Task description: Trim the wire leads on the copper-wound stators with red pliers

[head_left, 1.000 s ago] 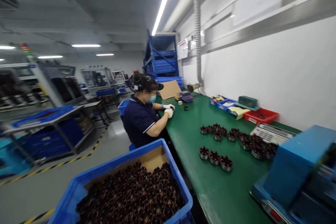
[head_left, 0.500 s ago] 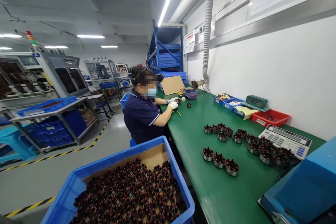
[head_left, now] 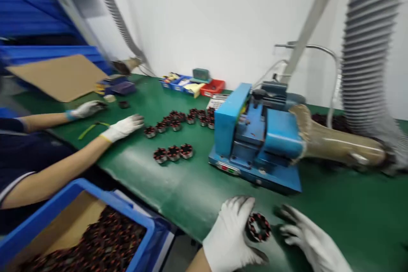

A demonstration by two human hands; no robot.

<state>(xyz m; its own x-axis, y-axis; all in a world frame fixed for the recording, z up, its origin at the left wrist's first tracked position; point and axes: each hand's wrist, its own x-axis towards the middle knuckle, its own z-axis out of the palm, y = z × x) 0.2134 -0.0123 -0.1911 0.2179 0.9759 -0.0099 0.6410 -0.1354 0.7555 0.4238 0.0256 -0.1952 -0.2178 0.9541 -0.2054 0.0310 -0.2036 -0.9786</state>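
Note:
My gloved left hand (head_left: 231, 238) is curved around the left side of a ring-shaped motor stator (head_left: 259, 227) with dark, copper-coloured windings, thumb below and fingers above it. To its right is my gloved right hand (head_left: 310, 238), apart from the stator. Its fingers are partly bent and spread, blurred, with nothing in them. Three more stators (head_left: 174, 153) stand in a row on the green table (head_left: 191, 195). Behind them several others (head_left: 175, 125) are grouped near the calculator (head_left: 218, 101).
A blue motor-driven machine (head_left: 255, 136) with a duct (head_left: 347, 140) stands behind my hands. A blue crate (head_left: 145, 233) of stators is at lower left. A co-worker's gloved hand (head_left: 124, 128) reaches near the grouped stators. Red bin (head_left: 213, 88) by the wall.
My view has swung right and down, bringing both my hands, the stator and the whole machine into view. The co-worker's near hand has reached out toward the grouped stators.

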